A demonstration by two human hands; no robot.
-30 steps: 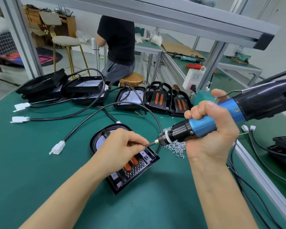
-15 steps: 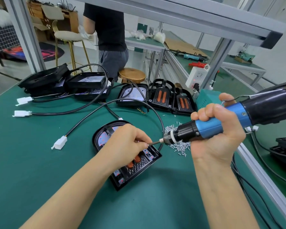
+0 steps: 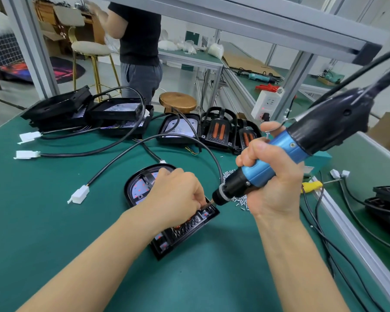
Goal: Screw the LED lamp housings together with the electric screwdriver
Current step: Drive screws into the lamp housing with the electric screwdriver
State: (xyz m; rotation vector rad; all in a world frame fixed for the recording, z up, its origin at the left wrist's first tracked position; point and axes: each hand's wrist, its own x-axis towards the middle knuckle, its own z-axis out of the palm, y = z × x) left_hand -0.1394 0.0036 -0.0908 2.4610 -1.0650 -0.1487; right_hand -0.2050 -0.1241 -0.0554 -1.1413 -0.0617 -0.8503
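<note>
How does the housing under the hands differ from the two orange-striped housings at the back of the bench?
The housing under the hands lies alone near the bench front; the two orange-striped housings sit side by side at the back. The left hand rests on the near one with the electric screwdriver, gripped by the right hand, tipped at its edge; nothing touches the back pair. The near one shows a pale panel with red dots; the back ones don't. All are black.

Bright, even indoor light, soft shadows, wide-angle bending at edges, slight motion blur.
</note>
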